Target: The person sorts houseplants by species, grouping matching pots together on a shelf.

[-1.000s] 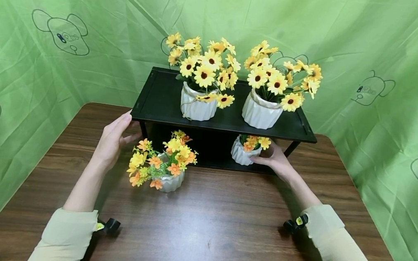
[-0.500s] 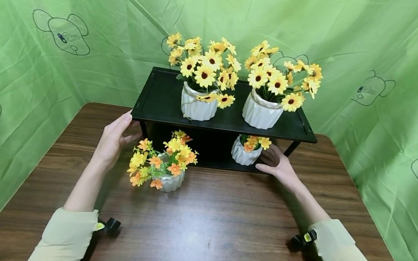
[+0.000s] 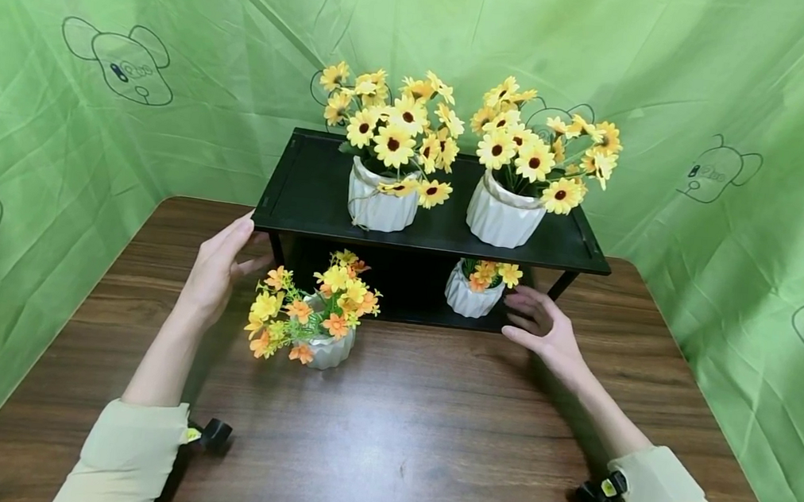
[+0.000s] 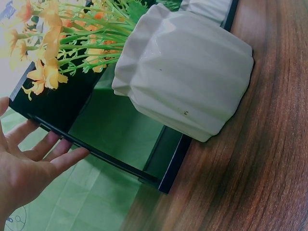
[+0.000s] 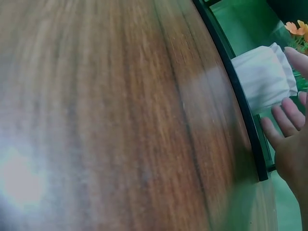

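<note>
My left hand (image 3: 216,275) rests at the front left corner of a black two-tier shelf (image 3: 307,187). In the left wrist view its fingers lie fairly straight against the shelf's side leg. Beside this hand a white ribbed pot (image 4: 192,72) of orange and yellow artificial flowers stands on the table before the shelf. On the lower tier, toward the right, sits another white flowerpot (image 3: 470,293), its flowers partly hidden by the upper board. My right hand (image 3: 546,331) is just right of that pot, fingers spread and loosely bent, holding nothing.
Two white pots of yellow daisies stand on the top tier, a left pot (image 3: 381,201) and a right pot (image 3: 504,216). The shelf is at the back of a brown wooden table (image 3: 385,441). Green cloth (image 3: 245,70) hangs close behind and at both sides.
My right hand has let go of the lower-tier flowerpot and drawn back to the right. The pot stays in place, and my left hand has not moved.
</note>
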A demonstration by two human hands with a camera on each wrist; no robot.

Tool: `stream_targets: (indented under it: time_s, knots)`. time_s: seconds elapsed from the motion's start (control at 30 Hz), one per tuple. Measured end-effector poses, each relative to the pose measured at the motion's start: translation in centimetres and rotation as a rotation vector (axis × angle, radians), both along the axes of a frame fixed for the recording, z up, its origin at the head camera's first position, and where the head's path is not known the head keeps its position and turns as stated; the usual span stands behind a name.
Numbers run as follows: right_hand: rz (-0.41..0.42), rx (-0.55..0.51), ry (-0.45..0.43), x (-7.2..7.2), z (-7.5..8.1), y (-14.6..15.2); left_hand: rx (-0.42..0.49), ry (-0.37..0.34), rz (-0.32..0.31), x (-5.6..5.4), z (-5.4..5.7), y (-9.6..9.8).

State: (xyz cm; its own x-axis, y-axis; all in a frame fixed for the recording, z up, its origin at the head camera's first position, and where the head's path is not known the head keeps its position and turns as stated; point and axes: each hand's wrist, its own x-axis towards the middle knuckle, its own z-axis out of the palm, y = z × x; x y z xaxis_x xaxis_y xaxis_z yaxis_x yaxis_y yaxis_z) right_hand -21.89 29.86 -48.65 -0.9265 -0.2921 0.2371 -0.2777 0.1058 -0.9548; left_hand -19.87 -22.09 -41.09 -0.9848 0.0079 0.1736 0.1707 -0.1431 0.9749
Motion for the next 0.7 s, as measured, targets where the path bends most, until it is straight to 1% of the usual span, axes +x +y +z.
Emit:
stream_targets:
  time_s: [0.17, 0.5, 0.7]
  knots:
    - [0.023, -0.027, 0.006, 0.6, 0.2, -0.3, 0.004, 0.0, 0.001, 0.0, 0.0, 0.0]
    - [0.106, 0.003, -0.002, 1.1, 0.2, -1.9, 0.035, -0.011, -0.002, -0.1, -0.1, 0.0]
    - [0.163, 0.018, -0.004, 1.3, 0.0, -3.4, 0.033, -0.015, -0.002, 0.0, -0.1, 0.0]
